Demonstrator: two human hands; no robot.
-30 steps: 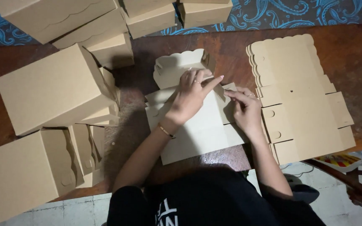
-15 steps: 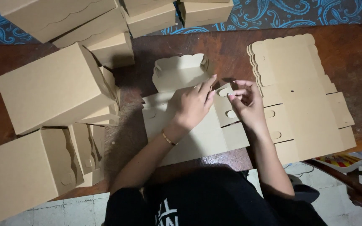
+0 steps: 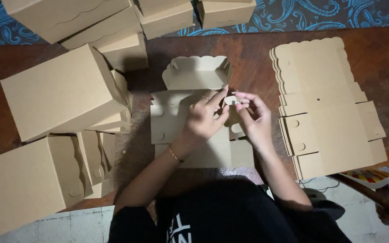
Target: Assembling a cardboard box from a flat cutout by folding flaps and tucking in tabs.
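Cardboard fills most of the frame, spread over a dark wooden table (image 3: 253, 54). At the centre lies a half-folded box blank (image 3: 190, 117), its far flap with the scalloped edge raised upright, the rest of the sheet flat on the wood. Both hands are set over the right side of this blank. The left hand (image 3: 203, 119) is laid on the sheet, its fingers bent and its fingertips closed around a small tab (image 3: 231, 100) at the sheet's right edge. The right hand (image 3: 253, 114) is brought in from the other side, and the same tab is pinched between its thumb and forefinger, so the two hands almost touch. A thin bracelet (image 3: 174, 155) is worn on the left wrist.

At the right of the frame a stack of flat blanks (image 3: 325, 103) is placed, just beside the right hand. Finished boxes (image 3: 64, 94) are piled at the left and across the upper left of the frame, some on their sides. A blue patterned cloth (image 3: 338, 13) is seen along the top edge.
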